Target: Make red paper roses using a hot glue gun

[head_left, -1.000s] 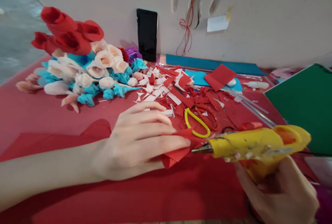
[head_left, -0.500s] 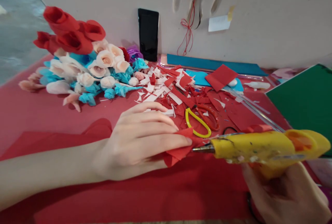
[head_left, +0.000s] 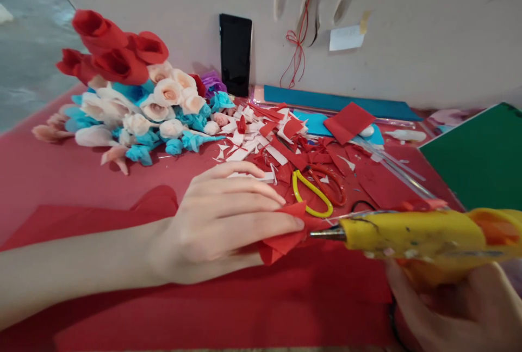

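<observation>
My left hand (head_left: pixel 232 221) is closed on a piece of red paper (head_left: pixel 281 240), pinched between the thumb and fingers, with the palm turned down; part of the paper is hidden behind the fingers. In my right hand (head_left: pixel 460 308) is a yellow hot glue gun (head_left: pixel 411 232), gripped by its handle. Its metal nozzle points left and stands just right of the red paper, apart from it. Beyond my left fingertips lie scissors (head_left: pixel 312 194) with one yellow and one red handle loop. Larger red sheets (head_left: pixel 212 314) spread under my hands.
Paper flowers (head_left: pixel 167 93) in red, cream and blue are heaped at the left. Red and white scraps (head_left: pixel 265 137) cover the table's middle. A black phone (head_left: pixel 235 55) leans on the wall. A green board (head_left: pixel 481 156) stands at the right, near a red paper square (head_left: pixel 349 122).
The glue gun in my right hand has shifted a little to the right, its nozzle drawing away from the red paper. My left hand keeps its hold almost unmoved.
</observation>
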`<state>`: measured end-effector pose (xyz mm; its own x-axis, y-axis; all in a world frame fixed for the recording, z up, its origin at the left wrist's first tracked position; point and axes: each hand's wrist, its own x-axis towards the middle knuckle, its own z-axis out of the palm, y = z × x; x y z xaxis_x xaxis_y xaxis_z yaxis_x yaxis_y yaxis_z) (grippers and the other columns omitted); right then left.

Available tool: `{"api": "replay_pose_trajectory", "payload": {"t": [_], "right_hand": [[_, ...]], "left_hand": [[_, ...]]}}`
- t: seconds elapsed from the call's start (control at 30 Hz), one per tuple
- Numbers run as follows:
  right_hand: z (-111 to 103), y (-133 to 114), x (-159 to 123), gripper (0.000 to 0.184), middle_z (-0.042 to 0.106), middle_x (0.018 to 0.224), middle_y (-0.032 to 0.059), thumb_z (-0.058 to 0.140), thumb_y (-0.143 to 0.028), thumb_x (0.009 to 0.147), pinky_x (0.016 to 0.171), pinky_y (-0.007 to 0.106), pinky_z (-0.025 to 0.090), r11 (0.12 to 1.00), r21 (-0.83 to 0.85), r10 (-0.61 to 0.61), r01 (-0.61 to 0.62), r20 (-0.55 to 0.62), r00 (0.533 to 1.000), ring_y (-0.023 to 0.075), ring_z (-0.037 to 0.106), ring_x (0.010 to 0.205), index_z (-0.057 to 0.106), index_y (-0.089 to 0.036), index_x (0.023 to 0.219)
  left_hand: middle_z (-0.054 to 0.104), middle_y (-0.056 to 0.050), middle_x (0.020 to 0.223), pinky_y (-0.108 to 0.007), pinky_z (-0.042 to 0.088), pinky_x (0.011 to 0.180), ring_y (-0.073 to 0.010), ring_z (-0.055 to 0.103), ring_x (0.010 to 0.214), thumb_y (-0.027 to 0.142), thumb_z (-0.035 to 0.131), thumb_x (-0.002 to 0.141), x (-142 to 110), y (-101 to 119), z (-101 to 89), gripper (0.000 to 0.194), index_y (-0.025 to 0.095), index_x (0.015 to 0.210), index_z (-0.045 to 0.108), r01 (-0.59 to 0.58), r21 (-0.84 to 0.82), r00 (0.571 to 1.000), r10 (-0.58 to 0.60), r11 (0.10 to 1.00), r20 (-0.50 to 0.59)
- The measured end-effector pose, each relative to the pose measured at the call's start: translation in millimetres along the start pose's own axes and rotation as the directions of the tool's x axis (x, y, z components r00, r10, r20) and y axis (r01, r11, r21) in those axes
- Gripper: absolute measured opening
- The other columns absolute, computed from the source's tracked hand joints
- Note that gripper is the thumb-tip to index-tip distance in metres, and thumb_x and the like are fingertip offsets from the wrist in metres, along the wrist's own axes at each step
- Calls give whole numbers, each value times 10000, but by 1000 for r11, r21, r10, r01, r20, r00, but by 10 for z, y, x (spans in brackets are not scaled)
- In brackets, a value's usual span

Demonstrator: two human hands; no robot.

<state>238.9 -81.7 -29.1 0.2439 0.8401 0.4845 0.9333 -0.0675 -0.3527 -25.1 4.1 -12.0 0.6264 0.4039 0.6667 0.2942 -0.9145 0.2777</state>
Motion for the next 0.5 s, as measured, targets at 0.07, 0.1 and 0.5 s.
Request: {"api": "replay_pose_trajectory", "payload": {"t": [0.07,0.1,0.5], "right_hand": [[-8,-80,4,314,361,504,-34,549,-432,721,357,279,322,998,-59,-34,32,-31,999,127,369,386,322,-247,607],[-11,-103,2,321,349,492,-39,539,-433,728,350,275,318,996,-71,-57,54,-38,998,123,361,376,308,-249,602],[32,-52,51,372,339,439,-67,610,-403,706,309,208,288,960,-132,-263,245,-139,955,70,348,323,317,-227,561]], "left_hand": [[700,-44,813,-336,444,888,-143,624,881,284,405,892,-7,4,5,267,152,958,628,-6,-5,1000,6,1000,-4],[700,-41,819,-333,442,890,-142,624,882,275,419,887,-9,6,5,256,150,961,629,-8,-6,1000,7,1000,-5],[712,-35,783,-316,482,821,-147,653,804,158,654,708,79,24,-45,198,117,902,650,-33,21,999,33,999,16]]}}
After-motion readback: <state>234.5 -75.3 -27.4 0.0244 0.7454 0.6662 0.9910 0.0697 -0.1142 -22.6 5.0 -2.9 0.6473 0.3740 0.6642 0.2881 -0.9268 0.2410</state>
